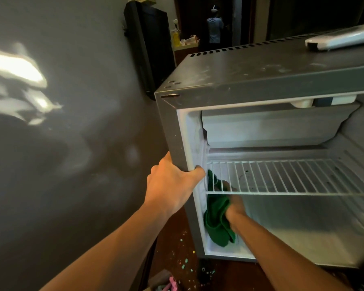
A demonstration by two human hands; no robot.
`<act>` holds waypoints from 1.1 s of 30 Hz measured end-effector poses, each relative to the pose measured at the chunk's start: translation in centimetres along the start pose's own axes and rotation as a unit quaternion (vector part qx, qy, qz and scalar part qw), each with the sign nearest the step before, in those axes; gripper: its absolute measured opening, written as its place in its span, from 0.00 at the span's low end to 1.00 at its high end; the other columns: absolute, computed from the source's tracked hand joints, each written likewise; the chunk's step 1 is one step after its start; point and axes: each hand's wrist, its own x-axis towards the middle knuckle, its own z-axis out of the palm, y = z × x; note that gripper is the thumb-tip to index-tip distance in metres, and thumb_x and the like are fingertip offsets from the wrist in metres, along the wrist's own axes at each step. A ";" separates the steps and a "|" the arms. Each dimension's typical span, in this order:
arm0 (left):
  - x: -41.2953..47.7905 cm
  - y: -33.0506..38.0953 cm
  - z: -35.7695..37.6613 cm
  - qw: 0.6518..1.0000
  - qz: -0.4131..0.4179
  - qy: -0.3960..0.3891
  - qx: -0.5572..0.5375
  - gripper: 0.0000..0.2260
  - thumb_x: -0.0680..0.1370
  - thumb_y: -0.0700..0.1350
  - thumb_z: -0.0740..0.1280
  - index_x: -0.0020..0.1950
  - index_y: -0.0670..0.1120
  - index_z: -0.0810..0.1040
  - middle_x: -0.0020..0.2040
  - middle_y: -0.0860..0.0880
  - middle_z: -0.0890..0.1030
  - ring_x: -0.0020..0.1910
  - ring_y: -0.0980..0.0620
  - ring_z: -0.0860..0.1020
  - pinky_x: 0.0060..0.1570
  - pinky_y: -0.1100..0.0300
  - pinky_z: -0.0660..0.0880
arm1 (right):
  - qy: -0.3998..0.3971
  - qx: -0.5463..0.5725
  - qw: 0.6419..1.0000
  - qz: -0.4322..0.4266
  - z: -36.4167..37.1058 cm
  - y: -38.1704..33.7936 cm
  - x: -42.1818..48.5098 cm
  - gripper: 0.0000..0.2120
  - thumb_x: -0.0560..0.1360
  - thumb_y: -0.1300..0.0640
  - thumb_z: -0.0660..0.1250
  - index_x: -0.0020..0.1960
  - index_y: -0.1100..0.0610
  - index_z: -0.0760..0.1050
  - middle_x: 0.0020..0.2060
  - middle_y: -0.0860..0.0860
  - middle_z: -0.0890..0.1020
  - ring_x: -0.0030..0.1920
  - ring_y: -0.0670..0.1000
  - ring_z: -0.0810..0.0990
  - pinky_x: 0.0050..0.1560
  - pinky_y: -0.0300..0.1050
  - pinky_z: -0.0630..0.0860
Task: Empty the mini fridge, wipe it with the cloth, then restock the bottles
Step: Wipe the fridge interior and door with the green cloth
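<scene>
Left hand [172, 185] grips fridge [250, 80] front edge; right hand [235, 206] holds green cloth [215, 223] under wire shelf [292, 177].

one head-worn wide-angle view, forward and down, close to the mini fridge [240, 78]

A grey wall [72, 164] filled the left, with bright patches of light [15, 68] on it. A black screen [147, 45] hung on it farther back. Beyond, a person [214, 28] stood in a dark doorway, near a bench [187, 47] with a yellow bottle [176, 37]. Coloured specks [185, 263] dotted the brown floor [177, 238]. A white device [343, 37] lay at upper right.
</scene>
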 end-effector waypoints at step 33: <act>-0.4 -0.6 0.5 1.000 0.019 -0.007 0.004 0.07 0.70 0.53 0.69 0.47 0.55 0.79 0.26 0.57 0.76 0.27 0.55 0.71 0.31 0.60 0.68 | 0.061 0.143 0.986 -0.065 1.0 -0.4 0.6 0.03 0.78 0.60 0.65 0.48 0.56 0.77 0.42 0.56 0.81 0.43 0.57 0.81 0.47 0.54 0.79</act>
